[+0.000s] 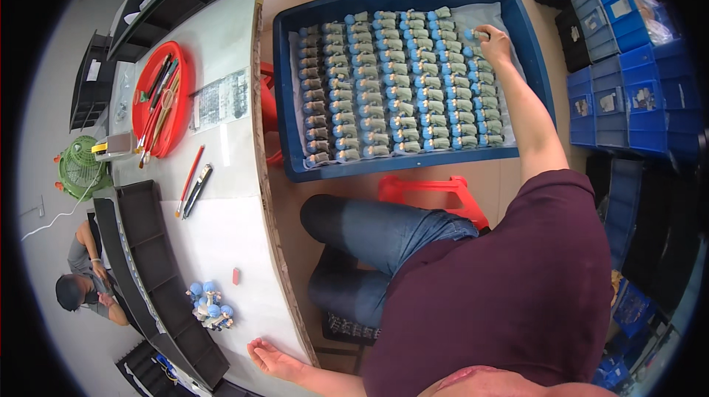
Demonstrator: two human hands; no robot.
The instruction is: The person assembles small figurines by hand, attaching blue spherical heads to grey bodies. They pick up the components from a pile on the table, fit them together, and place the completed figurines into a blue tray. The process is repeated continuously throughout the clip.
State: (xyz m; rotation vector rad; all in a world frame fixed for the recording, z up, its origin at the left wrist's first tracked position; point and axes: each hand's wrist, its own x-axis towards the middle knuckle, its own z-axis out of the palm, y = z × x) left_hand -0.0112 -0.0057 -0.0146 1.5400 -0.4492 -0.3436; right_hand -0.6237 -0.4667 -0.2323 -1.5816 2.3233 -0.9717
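My right hand reaches over the large blue tray, its fingers closed round a small blue-headed figurine at the tray's upper right. Rows of similar figurines with blue heads and pale green bodies lie on a white sheet in the tray. On the white-topped table, near its edge, my left hand rests with loosely curled fingers apart and nothing in it. Beyond that hand sits a cluster of blue-headed figurines, with a small pink block nearby.
A red oval tray holds brushes and tools. A red brush and a dark cutter-like tool lie on the table. Black shelving borders it. A red stool stands below the blue tray; blue bins are stacked at right.
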